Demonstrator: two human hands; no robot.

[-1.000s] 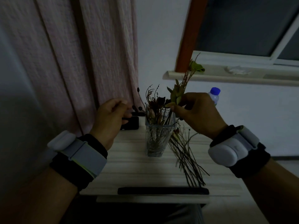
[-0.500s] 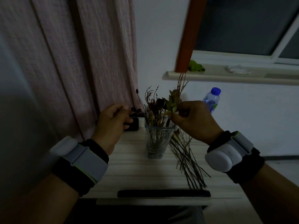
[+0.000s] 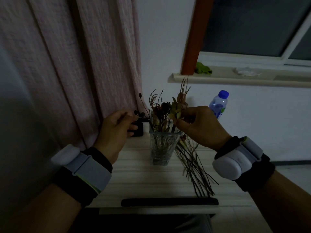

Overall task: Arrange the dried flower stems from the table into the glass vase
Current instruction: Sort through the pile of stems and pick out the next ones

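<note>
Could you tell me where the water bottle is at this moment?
In the head view the water bottle stands at the far right, against the white wall below the window ledge, just behind the right hand.

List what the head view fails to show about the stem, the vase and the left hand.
- Held stem: its lower end is hidden behind the right hand.
- Glass vase: dim light hides any water.
- Left hand: fingertips merge with dark stems; contact unclear.

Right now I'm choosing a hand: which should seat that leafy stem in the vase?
Right hand: it already pinches the leafy stem over the glass vase. The left hand is off to the side.
</note>
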